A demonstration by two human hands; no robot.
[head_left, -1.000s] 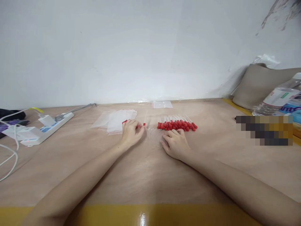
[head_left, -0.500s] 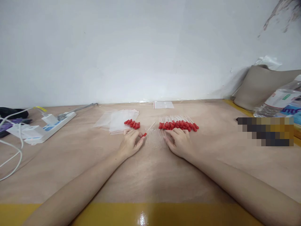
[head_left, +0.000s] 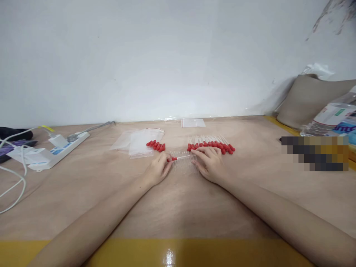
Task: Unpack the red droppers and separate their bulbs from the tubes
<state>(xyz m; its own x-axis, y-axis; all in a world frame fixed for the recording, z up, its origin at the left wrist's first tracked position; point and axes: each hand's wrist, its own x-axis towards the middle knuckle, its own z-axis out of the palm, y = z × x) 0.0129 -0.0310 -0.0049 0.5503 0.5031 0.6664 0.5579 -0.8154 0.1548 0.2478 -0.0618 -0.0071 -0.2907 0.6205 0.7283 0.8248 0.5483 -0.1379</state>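
My left hand (head_left: 159,167) pinches a red cap (head_left: 174,159) from which a thin white stick (head_left: 183,157) runs rightward, nearly level. That stick reaches the fingers of my right hand (head_left: 210,163), curled around its far end, where a clear tube seems to be gripped; its outline is faint. Beneath the stick lies a row of clear thin tubes (head_left: 182,170) side by side on the table. Right behind my right hand is a pile of red-capped white sticks (head_left: 210,144), caps toward me. A smaller heap of red caps (head_left: 156,145) lies behind my left hand.
Clear zip bags (head_left: 143,139) are stacked at back left, and another small bag (head_left: 193,122) lies near the wall. A white power strip (head_left: 59,150) with cables is on the left. A plastic bottle (head_left: 325,120) and a grey-brown container (head_left: 294,102) stand at right.
The white stick has swung from pointing up and away to nearly level, its tip now at my right hand. My right fingers have lifted slightly from the tubes' right edge.
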